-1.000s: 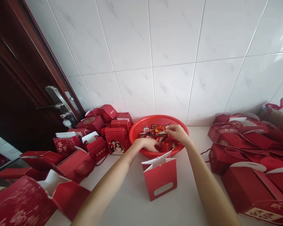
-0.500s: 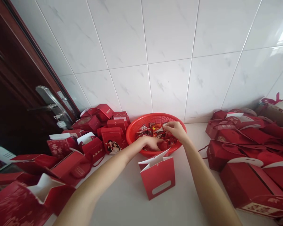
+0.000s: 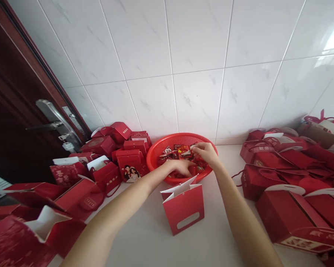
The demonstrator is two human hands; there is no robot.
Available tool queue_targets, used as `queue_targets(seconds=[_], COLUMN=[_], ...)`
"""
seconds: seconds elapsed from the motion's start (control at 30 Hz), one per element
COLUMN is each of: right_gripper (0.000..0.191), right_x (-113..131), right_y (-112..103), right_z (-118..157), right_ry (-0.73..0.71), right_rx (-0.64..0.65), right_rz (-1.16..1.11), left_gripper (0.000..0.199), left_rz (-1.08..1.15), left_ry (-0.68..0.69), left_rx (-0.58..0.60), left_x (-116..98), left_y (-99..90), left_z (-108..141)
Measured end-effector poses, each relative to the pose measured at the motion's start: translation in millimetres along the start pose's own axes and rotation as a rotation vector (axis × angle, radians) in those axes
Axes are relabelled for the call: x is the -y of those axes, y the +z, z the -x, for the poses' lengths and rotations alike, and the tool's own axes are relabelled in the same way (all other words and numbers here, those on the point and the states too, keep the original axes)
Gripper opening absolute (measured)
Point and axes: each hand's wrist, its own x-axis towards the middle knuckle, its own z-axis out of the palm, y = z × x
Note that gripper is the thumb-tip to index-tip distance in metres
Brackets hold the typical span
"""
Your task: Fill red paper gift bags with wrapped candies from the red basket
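A red plastic basket (image 3: 156, 152) holds several wrapped candies (image 3: 180, 151), mostly red, and both hands reach into it. My left hand (image 3: 182, 167) is low at the near side, its fingers curled by a red-wrapped candy (image 3: 193, 170); its fingertips are partly hidden. My right hand (image 3: 204, 152) is at the basket's right side, thumb and fingers pinched on a wrapped candy with a pale end (image 3: 192, 147). Between my forearms, in front of the basket, a red gift box (image 3: 183, 207) stands upright with its top open and a slot cut in its front.
Several red gift boxes (image 3: 132, 163) crowd the left side, some with open tops. More red boxes with handles (image 3: 292, 215) are piled at the right. A tiled wall (image 3: 197, 100) rises behind the basket. A dark door with a metal handle (image 3: 52, 122) stands at the left.
The view has shifted slightly, so everything sits a little further left. Both hands stay in the basket, with small finger movements among the candies.
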Motion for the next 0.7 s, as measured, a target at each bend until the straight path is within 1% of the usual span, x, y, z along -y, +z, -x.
queue_targets(seconds=[0.07, 0.1, 0.13, 0.23, 0.5, 0.57, 0.63, 0.7], right_gripper=[0.015, 0.015, 0.016, 0.016, 0.015, 0.015, 0.014, 0.013], right_x=[-0.4, -0.6, -0.8, -1.4, -3.0, -3.4, -4.1, -4.5], right_y=[-0.1, -0.1, 0.0, 0.2, -0.3, -0.5, -0.7, -0.7], right_z=[0.5, 0.6, 0.7, 0.5, 0.0, -0.2, -1.0, -2.1], right_ry=[0.005, 0.005, 0.004, -0.003, -0.025, -0.032, -0.037, -0.038], right_rx=[-0.006, -0.008, -0.008, -0.006, -0.018, -0.034, -0.059, -0.095], right_rz=[-0.011, -0.017, -0.023, -0.04, -0.042, -0.038, -0.035, -0.039], left_gripper=[0.022, 0.016, 0.014, 0.017, 0.029, 0.035, 0.039, 0.038], left_rz=[0.036, 0.057, 0.082, 0.142, 0.21, 0.261, 0.338, 0.409], left_ry=[-0.002, 0.003, 0.009, 0.041, 0.132, 0.155, 0.174, 0.172], left_rx=[-0.02, -0.026, -0.032, -0.064, -0.201, -0.276, -0.388, -0.511], left_x=[3.0, 4.8, 6.4, 9.4, 11.5, 12.7, 13.7, 14.4], left_y=[-0.6, -0.9, -1.2, -1.7, 0.4, -0.6, -2.5, -4.6], left_z=[2.0, 3.3, 4.5, 5.7, -3.4, -1.6, 1.5, 4.8])
